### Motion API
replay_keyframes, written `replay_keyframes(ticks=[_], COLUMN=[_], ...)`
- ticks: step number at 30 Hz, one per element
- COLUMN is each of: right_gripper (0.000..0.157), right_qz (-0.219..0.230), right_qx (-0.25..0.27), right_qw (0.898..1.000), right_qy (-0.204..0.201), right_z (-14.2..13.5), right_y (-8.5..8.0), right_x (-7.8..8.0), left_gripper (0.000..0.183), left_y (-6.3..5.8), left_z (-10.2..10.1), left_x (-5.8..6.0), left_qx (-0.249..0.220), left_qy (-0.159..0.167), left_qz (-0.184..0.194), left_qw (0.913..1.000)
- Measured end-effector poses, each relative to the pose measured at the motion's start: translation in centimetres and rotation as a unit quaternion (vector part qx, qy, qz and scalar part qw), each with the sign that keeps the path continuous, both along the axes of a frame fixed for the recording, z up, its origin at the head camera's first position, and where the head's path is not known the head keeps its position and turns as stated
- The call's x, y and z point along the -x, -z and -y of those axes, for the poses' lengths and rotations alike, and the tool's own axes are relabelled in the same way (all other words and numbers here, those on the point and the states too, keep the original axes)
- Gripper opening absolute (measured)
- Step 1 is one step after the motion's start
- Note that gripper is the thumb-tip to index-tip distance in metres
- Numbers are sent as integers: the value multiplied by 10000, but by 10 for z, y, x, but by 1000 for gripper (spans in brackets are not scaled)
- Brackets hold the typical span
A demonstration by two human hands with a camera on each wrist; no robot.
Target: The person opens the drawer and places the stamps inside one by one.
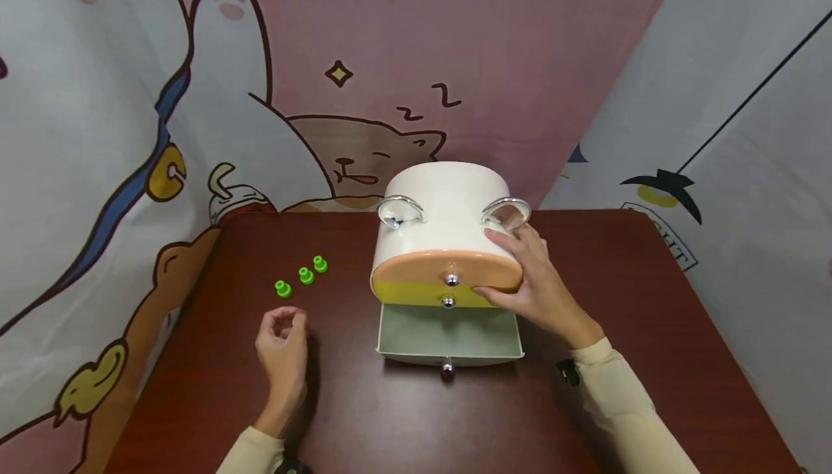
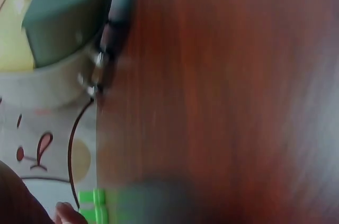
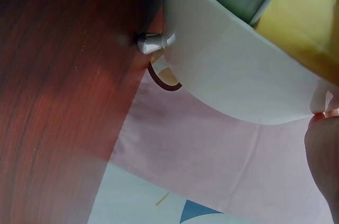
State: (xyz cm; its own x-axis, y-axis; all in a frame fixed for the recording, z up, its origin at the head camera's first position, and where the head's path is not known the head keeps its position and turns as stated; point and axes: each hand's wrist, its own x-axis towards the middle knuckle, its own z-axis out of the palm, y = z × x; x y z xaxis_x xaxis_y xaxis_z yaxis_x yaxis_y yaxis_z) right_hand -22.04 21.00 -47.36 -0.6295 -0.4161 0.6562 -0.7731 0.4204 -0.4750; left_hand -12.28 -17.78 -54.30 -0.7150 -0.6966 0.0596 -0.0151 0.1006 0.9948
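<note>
A small white drawer cabinet (image 1: 448, 207) stands on the table with a rounded body and orange, yellow and green drawers. Its bottom green drawer (image 1: 448, 329) is pulled out, showing a bare interior. My right hand (image 1: 536, 282) grips the cabinet's right side, thumb across the yellow drawer front (image 1: 416, 293) and index finger up on the white shell. Three bright green pegs (image 1: 305, 275) stand in a slanting row to the left. Just in front of them is my left hand (image 1: 283, 344), fingers loosely curled, with nothing visible in it. Green pieces (image 2: 94, 208) appear beside its fingertip in the left wrist view.
Two silver loop-shaped legs (image 1: 401, 210) stick up from the cabinet's top. Round silver knobs (image 1: 448, 368) sit on the drawer fronts. The dark red-brown table (image 1: 351, 416) meets a cartoon-printed cloth (image 1: 507, 62) at its back and sides.
</note>
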Motion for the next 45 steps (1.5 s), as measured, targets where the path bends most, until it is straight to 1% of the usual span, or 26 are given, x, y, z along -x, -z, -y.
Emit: replay_keyframes(ticks=[2,7,11,15,19,21,26,30,32,38,41,45], right_gripper=[105,105,105,105,105,105,104,104,104,105,105,105], right_qz=[13,89,101,93,91,101,149,193,215,218,244,307], right_qx=[14,-23,-11,-16,1,7,-4,-24,-37,-51,-58,-83], right_qw=[10000,10000,9999,9999,9999,9999,9999,9998,9998,9997,9997,9995], right_qy=[-4,-1,-11,-41,-47,-58,-84,-38,-14,22,49,52], right_z=[0,1,4,7,8,9,11,10,9,4,2,0], right_y=[0,-1,-2,-4,-6,-6,-6,-5,-6,-7,-7,-6], right_x=[-1,-2,-2,0,2,2,3,1,0,-1,-3,-4], left_gripper=[13,16,25,33,36,35,28,26,25,20,17,14], left_y=[-1,-3,-5,-8,-8,-8,-6,-3,-1,5,6,7], left_z=[12,40,59,72,79,82,89,92,92,88,84,77], left_x=[5,15,22,30,40,44,51,53,54,57,57,52], left_qx=[206,459,879,1150,1230,1225,1123,1102,1257,1921,2070,2272], left_qy=[7,203,201,185,343,313,115,201,269,384,475,443], left_qz=[217,609,1037,1262,1322,1383,1489,1531,1552,1476,1350,1157], left_qw=[9996,9969,9905,9851,9830,9823,9824,9818,9795,9695,9678,9659])
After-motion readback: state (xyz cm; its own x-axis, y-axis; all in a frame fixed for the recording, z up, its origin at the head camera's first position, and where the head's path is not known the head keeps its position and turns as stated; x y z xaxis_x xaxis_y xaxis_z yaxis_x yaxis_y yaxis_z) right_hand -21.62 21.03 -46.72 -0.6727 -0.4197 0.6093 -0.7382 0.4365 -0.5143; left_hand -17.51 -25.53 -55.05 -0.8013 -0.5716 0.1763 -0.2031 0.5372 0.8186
